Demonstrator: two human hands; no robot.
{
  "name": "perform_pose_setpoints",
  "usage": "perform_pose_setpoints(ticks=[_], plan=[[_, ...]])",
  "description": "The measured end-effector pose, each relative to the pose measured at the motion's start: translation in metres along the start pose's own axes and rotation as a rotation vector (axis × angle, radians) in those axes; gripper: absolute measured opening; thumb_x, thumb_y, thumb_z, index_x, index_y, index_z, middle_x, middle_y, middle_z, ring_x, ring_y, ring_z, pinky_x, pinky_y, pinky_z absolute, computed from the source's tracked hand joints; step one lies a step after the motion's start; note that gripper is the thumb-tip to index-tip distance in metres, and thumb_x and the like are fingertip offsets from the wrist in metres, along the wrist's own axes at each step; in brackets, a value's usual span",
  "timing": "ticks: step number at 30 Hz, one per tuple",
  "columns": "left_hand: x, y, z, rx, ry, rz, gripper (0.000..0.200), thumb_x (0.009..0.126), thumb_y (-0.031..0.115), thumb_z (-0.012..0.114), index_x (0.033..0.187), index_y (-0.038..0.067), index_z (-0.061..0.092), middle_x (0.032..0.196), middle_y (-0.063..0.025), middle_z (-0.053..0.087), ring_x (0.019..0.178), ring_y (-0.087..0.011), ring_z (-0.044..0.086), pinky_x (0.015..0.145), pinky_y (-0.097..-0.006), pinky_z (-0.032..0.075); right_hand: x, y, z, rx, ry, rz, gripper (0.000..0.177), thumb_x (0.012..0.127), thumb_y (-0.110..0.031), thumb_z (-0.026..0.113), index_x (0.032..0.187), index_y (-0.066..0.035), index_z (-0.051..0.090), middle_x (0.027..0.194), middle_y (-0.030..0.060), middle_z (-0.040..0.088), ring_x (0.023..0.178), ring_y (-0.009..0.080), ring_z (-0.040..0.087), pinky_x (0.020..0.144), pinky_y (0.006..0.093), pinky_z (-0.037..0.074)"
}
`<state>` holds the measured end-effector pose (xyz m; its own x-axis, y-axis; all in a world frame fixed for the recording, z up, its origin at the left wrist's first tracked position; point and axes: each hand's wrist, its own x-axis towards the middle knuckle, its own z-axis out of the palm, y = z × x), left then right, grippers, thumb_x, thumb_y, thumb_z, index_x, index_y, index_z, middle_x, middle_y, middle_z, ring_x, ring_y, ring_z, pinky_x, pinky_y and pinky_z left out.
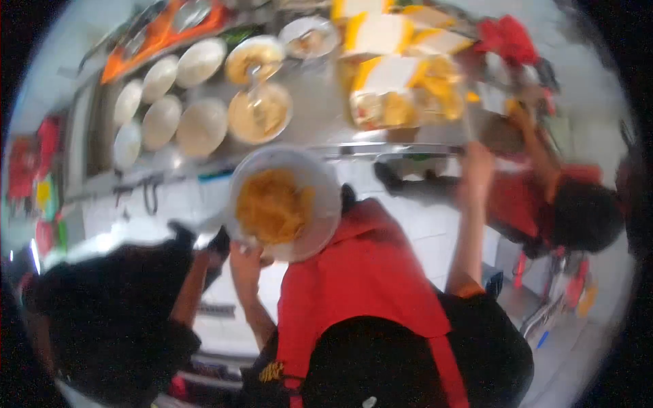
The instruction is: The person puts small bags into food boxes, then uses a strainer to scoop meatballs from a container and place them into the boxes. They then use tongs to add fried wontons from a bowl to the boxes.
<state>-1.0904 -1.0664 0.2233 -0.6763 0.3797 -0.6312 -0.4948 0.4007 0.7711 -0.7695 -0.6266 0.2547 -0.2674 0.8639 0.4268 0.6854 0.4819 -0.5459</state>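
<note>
My left hand (pixel 246 262) is closed on the rim of a large white bowl (pixel 325 178), held in front of my red apron. Orange-yellow fried-looking food (pixel 272 204) lies in the bowl. Over the counter's front edge, my right hand (pixel 478 163) reaches forward and to the right. Motion blurs its fingers, and I cannot make out whether it holds anything. Just left of it, on the counter, an open yellow-and-white box (pixel 388 75) contains yellow food.
Several white bowls (pixel 202 127) stand on the metal counter (pixel 316 109) at left. Two bowls beside them hold food and spoons. An orange tray (pixel 163 34) is behind. A co-worker (pixel 527 197) works at right; another person (pixel 115 313) in black stands close at left.
</note>
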Motion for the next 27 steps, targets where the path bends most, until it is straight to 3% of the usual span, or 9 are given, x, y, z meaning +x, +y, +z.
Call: perform_pose_setpoints(ticks=[1,3,7,9,12,15,18,24,27], plan=[[-0.01,0.019,0.009,-0.014,0.023,-0.037,0.053,0.084,0.004,0.065,0.131,-0.001,0.041,0.121,-0.0216,0.056,0.094,-0.0275,0.067,0.062,-0.0332,0.062,-0.004,-0.037,-0.016,0.071,0.026,0.167,0.024,0.093,-0.019,0.061,0.108,0.0,0.062,0.076,-0.0002,0.057,0.058,0.0074,0.047,0.049,0.0235,0.038],[-0.016,0.024,0.016,0.055,0.064,-0.059,0.041,0.086,0.004,0.062,0.122,-0.003,0.042,0.104,-0.0222,0.065,0.082,-0.0257,0.069,0.061,-0.032,0.061,-0.027,-0.095,-0.037,0.607,-0.037,0.608,0.022,0.094,-0.009,0.061,0.115,-0.002,0.06,0.089,-0.0008,0.059,0.066,-0.0022,0.045,0.054,0.012,0.032],[-0.01,0.02,0.013,0.129,0.062,-0.043,0.038,0.085,0.005,0.061,0.117,-0.006,0.043,0.098,-0.0233,0.067,0.077,-0.0241,0.07,0.062,-0.0322,0.061,-0.056,-0.129,-0.046,0.635,-0.288,0.463,0.021,0.092,-0.004,0.061,0.112,-0.001,0.062,0.095,0.0041,0.063,0.078,0.0075,0.056,0.063,0.0205,0.047],[-0.01,0.019,0.013,0.159,0.042,-0.013,0.038,0.084,0.006,0.061,0.116,-0.006,0.043,0.096,-0.0249,0.067,0.077,-0.0245,0.07,0.062,-0.0324,0.061,-0.059,-0.152,-0.048,0.435,-0.754,0.144,0.023,0.088,-0.004,0.063,0.11,-0.001,0.063,0.1,0.0063,0.065,0.088,0.0134,0.061,0.073,0.0261,0.051],[-0.011,0.024,0.017,0.186,0.043,0.017,0.038,0.084,0.008,0.062,0.114,-0.006,0.044,0.095,-0.0251,0.068,0.077,-0.0259,0.071,0.062,-0.0328,0.061,-0.063,-0.189,-0.038,0.201,-1.063,0.136,0.025,0.085,-0.01,0.065,0.108,0.002,0.065,0.097,0.018,0.069,0.092,0.0268,0.067,0.082,0.0364,0.053],[-0.018,0.035,0.023,0.203,0.04,0.025,0.036,0.085,0.008,0.063,0.113,-0.006,0.045,0.094,-0.025,0.068,0.077,-0.0263,0.072,0.061,-0.0329,0.06,-0.072,-0.192,-0.023,0.023,-1.107,-0.024,0.027,0.086,-0.016,0.064,0.106,0.003,0.067,0.097,0.0247,0.067,0.092,0.0379,0.066,0.084,0.0432,0.052],[-0.019,0.034,0.021,0.253,0.043,0.053,0.034,0.085,0.009,0.063,0.111,-0.005,0.046,0.094,-0.0241,0.068,0.075,-0.0244,0.072,0.061,-0.0325,0.059,-0.077,-0.188,0.0,-0.009,-1.162,0.062,0.031,0.087,-0.021,0.062,0.105,0.003,0.068,0.098,0.0271,0.067,0.092,0.0432,0.064,0.086,0.045,0.051],[-0.023,0.034,0.024,0.297,0.055,0.09,0.035,0.084,0.007,0.064,0.114,-0.002,0.048,0.095,-0.0225,0.068,0.073,-0.0227,0.07,0.06,-0.0324,0.059,-0.096,-0.179,0.056,-0.041,-1.247,0.14,0.034,0.086,-0.024,0.06,0.103,0.004,0.068,0.097,0.0265,0.069,0.091,0.0425,0.067,0.086,0.0475,0.052],[-0.018,0.021,0.023,0.055,-0.017,0.108,0.039,0.084,0.002,0.063,0.119,-0.002,0.046,0.102,-0.0205,0.066,0.078,-0.0229,0.069,0.059,-0.0313,0.059,-0.115,-0.166,0.08,-0.059,-1.169,0.05,0.034,0.086,-0.025,0.059,0.101,0.004,0.069,0.095,0.0275,0.069,0.09,0.0424,0.067,0.087,0.0495,0.052]])
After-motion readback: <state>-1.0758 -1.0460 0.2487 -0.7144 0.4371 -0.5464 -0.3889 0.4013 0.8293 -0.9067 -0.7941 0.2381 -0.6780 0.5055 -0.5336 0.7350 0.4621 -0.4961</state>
